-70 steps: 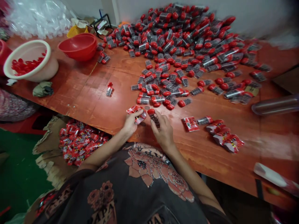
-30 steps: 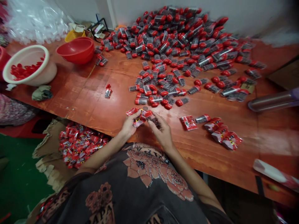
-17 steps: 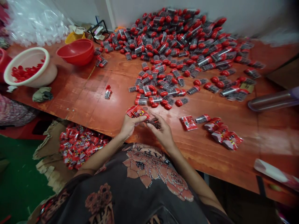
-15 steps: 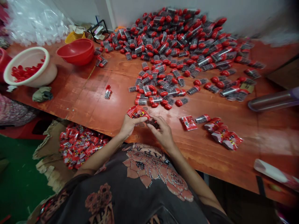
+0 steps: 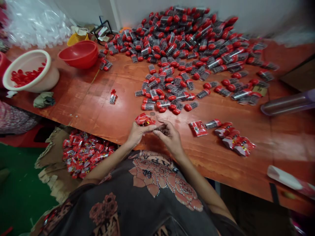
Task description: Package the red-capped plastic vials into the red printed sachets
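My left hand (image 5: 136, 132) is closed around a red printed packet (image 5: 144, 120), thumb pointing right. My right hand (image 5: 170, 136) is close beside it, its thumb and fingers pinched at the packet's right end. Something dark shows between those right fingers, too hidden to name. Ahead of my hands lie many clear containers (image 5: 163, 104) with dark contents and red caps. To the right rest a flat red packet (image 5: 199, 128), a single capped container (image 5: 213, 124) and several filled red packets (image 5: 231, 138).
A white bowl (image 5: 52, 77) of red caps and a red bowl (image 5: 81, 55) stand at the left. Below the table edge, a torn cardboard box (image 5: 50, 164) holds many red packets (image 5: 85, 152). A clear tube (image 5: 285, 106) lies at the right. Clear plastic pieces (image 5: 36, 23) are heaped at the back left.
The red packet looks more crumpled and sits slightly lower in my left hand. My right fingers have curled in, and the dark item by them shows less. The view has shifted slightly.
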A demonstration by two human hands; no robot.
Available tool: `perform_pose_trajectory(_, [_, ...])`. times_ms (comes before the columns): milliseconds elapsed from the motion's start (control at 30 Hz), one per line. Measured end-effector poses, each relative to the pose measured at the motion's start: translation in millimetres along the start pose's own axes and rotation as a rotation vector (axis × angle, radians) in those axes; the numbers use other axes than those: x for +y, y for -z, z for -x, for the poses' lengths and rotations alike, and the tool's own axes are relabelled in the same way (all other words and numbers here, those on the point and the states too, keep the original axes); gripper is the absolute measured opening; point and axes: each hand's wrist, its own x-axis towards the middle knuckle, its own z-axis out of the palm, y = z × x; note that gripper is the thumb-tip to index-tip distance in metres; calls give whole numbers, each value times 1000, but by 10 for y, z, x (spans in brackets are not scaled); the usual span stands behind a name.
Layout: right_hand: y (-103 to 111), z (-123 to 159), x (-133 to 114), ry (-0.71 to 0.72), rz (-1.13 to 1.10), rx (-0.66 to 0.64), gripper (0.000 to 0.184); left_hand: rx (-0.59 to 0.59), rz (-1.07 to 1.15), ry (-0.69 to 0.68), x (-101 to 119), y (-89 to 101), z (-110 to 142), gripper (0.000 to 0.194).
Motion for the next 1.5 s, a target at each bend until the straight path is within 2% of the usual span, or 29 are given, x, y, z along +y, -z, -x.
perform_pose_trajectory(100, [-18,10,24,-27,-45,-17,40,-13,15,76,12,-5,11,48])
perform_pose_trajectory(200, [23,11,19,-2,45,-62,35,20,49,91,33,9,19,52])
perform_pose_trajectory(267, [47,9,8,-1,64,-66,39,32,61,92,27,7,30,51])
perform_pose_trajectory(400, [60,1,2,-79,-75,-79,50,-38,40,145,-31,-20,44,46])
perform_pose_trajectory(533, [117,13,10,-130,-90,-96,46,7,94,74,-60,-24,26,32])
perform_pose_trajectory(667, [169,39,44,-150,-103,-168,58,18,83,59,-42,-21,29,28])
perform_pose_trajectory(800, [119,54,108,-176,-151,-74,49,-45,43,95,-78,-53,65,24])
perform_pose_trajectory(900, [104,58,152,-139,-54,-20,33,-74,41,116,-153,-74,72,22])
perform_pose_trajectory(1000, [214,31,205,-68,115,9,23,-67,88,134,-214,-66,40,22])
perform_pose_trajectory(1133, [560,-57,319,-61,370,179,29,2,247,252,-192,20,-47,24])
perform_pose_trajectory(1233, [743,-112,343,-84,589,219,36,57,296,300,-148,95,-100,31])
perform_pose_trajectory(1300, [697,-128,293,-11,657,227,36,90,286,288,-150,112,-121,32])
perform_pose_trajectory(1367, [505,-136,216,81,596,195,34,113,276,256,-185,102,-136,29])
perform_pose_trajectory(1500, [-9,-188,144,112,304,-36,37,130,297,175,-276,90,-160,28])
